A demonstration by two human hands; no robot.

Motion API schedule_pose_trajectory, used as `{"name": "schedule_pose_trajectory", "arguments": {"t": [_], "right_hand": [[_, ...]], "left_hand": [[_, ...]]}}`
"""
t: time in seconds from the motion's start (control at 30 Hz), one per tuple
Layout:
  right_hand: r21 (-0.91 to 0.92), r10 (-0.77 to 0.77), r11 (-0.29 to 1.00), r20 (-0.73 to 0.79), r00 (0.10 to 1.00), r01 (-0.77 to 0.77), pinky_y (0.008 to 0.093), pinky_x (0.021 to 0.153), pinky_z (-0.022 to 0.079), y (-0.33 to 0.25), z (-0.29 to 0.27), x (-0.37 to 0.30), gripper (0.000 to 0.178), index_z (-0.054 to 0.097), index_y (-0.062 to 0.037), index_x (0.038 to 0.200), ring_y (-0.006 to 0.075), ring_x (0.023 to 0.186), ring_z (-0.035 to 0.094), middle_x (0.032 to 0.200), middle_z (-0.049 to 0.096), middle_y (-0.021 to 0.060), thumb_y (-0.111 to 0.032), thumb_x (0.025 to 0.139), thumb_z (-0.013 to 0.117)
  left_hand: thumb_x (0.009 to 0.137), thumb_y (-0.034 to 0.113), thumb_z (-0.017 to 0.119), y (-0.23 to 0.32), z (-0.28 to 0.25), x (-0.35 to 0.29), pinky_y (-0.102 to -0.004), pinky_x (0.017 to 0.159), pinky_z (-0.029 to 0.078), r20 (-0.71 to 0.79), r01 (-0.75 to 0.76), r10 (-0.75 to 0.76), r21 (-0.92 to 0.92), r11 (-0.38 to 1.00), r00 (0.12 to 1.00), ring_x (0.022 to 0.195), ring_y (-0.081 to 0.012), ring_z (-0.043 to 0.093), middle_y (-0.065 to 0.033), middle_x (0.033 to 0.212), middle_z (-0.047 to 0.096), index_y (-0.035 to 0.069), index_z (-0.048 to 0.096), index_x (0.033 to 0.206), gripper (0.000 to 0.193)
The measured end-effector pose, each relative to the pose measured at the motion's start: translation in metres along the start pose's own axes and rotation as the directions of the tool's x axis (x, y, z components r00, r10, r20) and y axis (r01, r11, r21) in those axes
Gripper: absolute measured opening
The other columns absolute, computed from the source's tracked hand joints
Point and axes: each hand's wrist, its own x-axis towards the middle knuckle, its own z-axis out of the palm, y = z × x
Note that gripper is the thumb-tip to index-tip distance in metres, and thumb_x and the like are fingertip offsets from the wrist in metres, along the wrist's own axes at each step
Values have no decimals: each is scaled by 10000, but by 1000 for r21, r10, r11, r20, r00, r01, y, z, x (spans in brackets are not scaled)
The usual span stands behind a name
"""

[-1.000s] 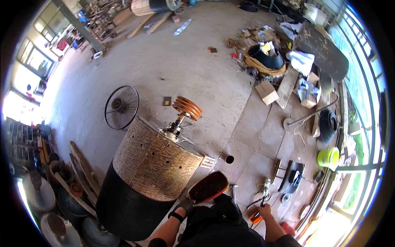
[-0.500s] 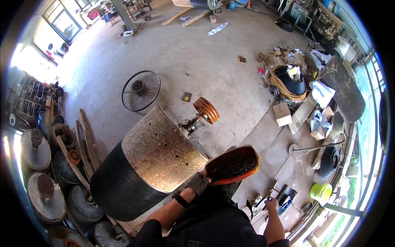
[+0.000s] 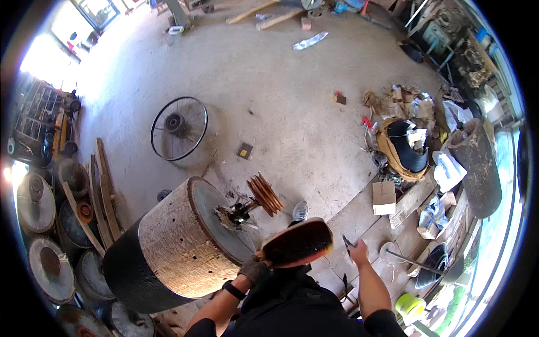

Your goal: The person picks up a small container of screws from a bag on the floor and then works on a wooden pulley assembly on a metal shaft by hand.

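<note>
My left hand [image 3: 256, 267], in a dark glove, is closed on the rim of a red-orange cut-open container [image 3: 297, 247]. Its dark inside holds small dark pieces too fine to name. My bare right hand [image 3: 359, 254] grips a slim dark hand tool [image 3: 347, 244] whose exact kind I cannot make out. Left of the container lies a big drum [image 3: 185, 241] with a wooden surface. Black textured sheeting [image 3: 132, 275] covers its far-left portion. From its near end sticks a shaft carrying a rusty grooved pulley [image 3: 265, 194]. My shoe [image 3: 300, 210] shows beyond the container.
A spoked wheel [image 3: 178, 128] lies on the concrete floor. Several old drums [image 3: 51, 269] and wooden planks [image 3: 105, 191] crowd the left side. On the right are a cardboard box [image 3: 384, 197], a roll of black sheeting [image 3: 407, 149], a lime-green bucket [image 3: 410, 306] and scrap.
My right hand has risen from low beside a black box, bringing the dark tool up near the container. The container in my left hand has shifted left and down in view. The view has also turned.
</note>
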Motion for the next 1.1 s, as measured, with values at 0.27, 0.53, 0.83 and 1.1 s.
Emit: {"name": "schedule_pose_trajectory", "arguments": {"t": [0.27,0.53,0.83,1.1], "right_hand": [[364,-271,922,360,893,133,488,775,507,-262,35,154,236,672,-42,936,395,910,653,933,680,222,-191,763,612],[453,-643,727,190,742,515,515,807,498,-346,-13,166,258,652,-30,995,420,885,632,931,655,233,-232,858,569],[51,27,997,473,881,-58,529,876,517,-95,-113,286,284,705,-55,981,389,1051,650,1093,675,238,-224,825,540],[235,327,922,-49,944,-307,509,831,535,86,-221,369,263,680,-39,928,405,938,666,941,694,213,-239,875,518]], "left_hand": [[827,88,686,89,-37,16,-320,657,482,-384,71,-43,58,996,922,804,-181,603,-51,959,666,49,640,1103,282],[770,110,723,125,-6,67,-339,438,404,-551,-145,-141,-443,885,822,477,-190,465,-8,718,555,87,607,932,201],[827,128,646,237,87,200,-357,645,481,-301,-32,-58,-285,958,952,648,-238,542,-60,755,570,33,616,1066,259],[837,162,631,325,225,330,-330,513,423,-84,81,-63,224,971,994,541,-168,484,-23,606,511,31,710,931,180]]}}
